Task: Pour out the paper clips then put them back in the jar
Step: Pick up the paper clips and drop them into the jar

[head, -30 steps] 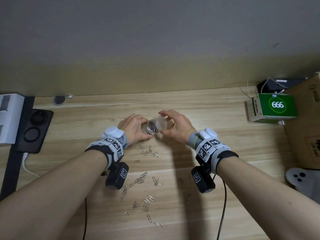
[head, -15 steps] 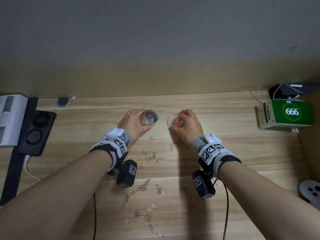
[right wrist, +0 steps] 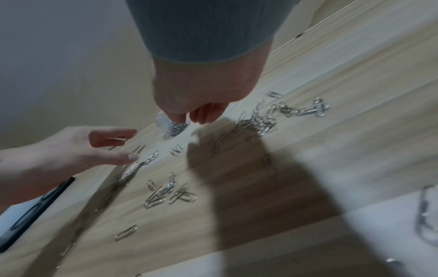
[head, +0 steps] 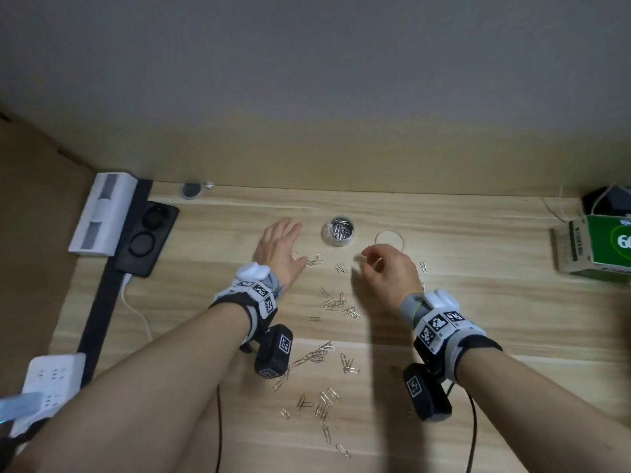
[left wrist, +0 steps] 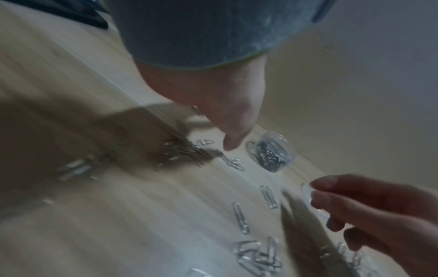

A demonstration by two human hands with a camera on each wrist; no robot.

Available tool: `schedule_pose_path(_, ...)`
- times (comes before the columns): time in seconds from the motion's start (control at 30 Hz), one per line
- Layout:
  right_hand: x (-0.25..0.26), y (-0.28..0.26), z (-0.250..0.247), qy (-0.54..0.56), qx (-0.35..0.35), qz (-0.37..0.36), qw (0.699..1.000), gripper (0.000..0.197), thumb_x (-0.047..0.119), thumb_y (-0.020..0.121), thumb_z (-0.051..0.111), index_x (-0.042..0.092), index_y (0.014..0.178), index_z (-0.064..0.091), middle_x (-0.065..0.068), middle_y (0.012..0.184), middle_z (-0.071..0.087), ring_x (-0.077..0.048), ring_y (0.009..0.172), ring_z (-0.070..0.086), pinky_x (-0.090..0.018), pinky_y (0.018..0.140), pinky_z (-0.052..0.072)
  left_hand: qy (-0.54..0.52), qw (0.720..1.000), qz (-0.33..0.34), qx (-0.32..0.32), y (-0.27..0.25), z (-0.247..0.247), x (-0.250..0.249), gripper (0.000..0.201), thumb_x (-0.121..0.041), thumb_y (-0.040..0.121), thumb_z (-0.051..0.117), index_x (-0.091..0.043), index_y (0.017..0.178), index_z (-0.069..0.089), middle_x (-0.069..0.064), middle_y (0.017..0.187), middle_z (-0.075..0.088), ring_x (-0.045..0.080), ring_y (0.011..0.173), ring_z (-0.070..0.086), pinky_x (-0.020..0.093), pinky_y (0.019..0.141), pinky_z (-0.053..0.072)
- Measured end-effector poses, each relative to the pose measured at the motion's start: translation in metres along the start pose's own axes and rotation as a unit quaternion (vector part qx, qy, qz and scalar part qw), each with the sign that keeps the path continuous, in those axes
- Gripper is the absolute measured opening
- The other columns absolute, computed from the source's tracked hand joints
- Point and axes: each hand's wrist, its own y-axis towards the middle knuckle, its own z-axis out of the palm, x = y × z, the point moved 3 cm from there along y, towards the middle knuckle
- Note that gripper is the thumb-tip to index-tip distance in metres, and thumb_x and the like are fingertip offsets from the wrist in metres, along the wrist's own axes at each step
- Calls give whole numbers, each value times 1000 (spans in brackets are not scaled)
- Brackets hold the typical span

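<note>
Head view: we are standing the small clear plastic jar (head: 338, 231) open on the wooden worktop (head: 478, 302), so both hands, left hand (head: 278, 249) with fingers spread and right hand (head: 389, 274) with fingers loosely curled, both empty, are free for gathering silver paper clips (head: 336, 302).

The room is dim, with soft greyish light and a dull, flat upper half in the head view. On the desk (head: 478, 302) dark shadows fall beside both forearms. The head view is fairly sharp at the centre but bends toward its edges. Both wrist views are streaked with motion blur, their lower halves smeared, with broad dark shadows across the wood.
</note>
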Motion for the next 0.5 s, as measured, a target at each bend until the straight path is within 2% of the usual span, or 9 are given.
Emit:
schedule_pose_path(0.03,6,0,7,1,4,4,1000,19,35,87,69,23,102,68,4,92,70,-20,82,65,-36,77,54,26,999,-19,34,-3,1,9,83,-44,80,67,-23,150,27,6,160,17,29,146,16,42,116,25)
schedule_pose_path(0.1,13,1,26,-15,21,13,1000,26,39,85,71,23,105,67,2,97,69,-22,86,64,-34,77,52,65,991,-39,107,-14,9,24,88,-56,86,55,-24,154,8,3,162,-9,24,149,-5,44,118,13)
schedule_pose_path(0.17,16,4,38,-48,25,18,998,30,45,81,72,23,99,65,0,100,63,-24,89,61,-33,74,49,71,988,-17,138,-25,15,23,82,-58,91,45,-21,154,6,4,162,-13,22,149,-9,42,118,11)
schedule_pose_path(0.27,16,3,51,-50,22,28,998,18,40,83,71,27,95,69,2,101,59,-23,92,61,-32,72,49,56,988,27,140,-51,21,18,72,-48,97,39,-17,154,8,4,162,-11,19,149,-11,37,119,7)
schedule_pose_path(0.37,19,-1,56,-51,23,34,998,4,31,85,71,27,84,72,3,98,61,-23,94,62,-33,72,50,43,987,78,131,-76,27,15,66,-36,97,46,-14,153,18,4,162,-2,18,149,-4,33,121,8)
schedule_pose_path(0.43,21,-7,57,-65,32,28,997,3,25,85,70,26,83,72,1,98,62,-23,96,60,-31,71,45,5,989,105,107,-86,29,16,56,-24,95,52,-10,147,35,9,161,13,23,149,9,32,121,11)
schedule_pose_path(0.5,22,-16,56,-76,45,17,996,5,19,86,69,24,83,70,-1,97,63,-26,95,60,-30,70,41,-29,990,115,75,-90,28,18,43,-10,89,57,-10,133,54,12,152,36,30,141,31,35,117,25)
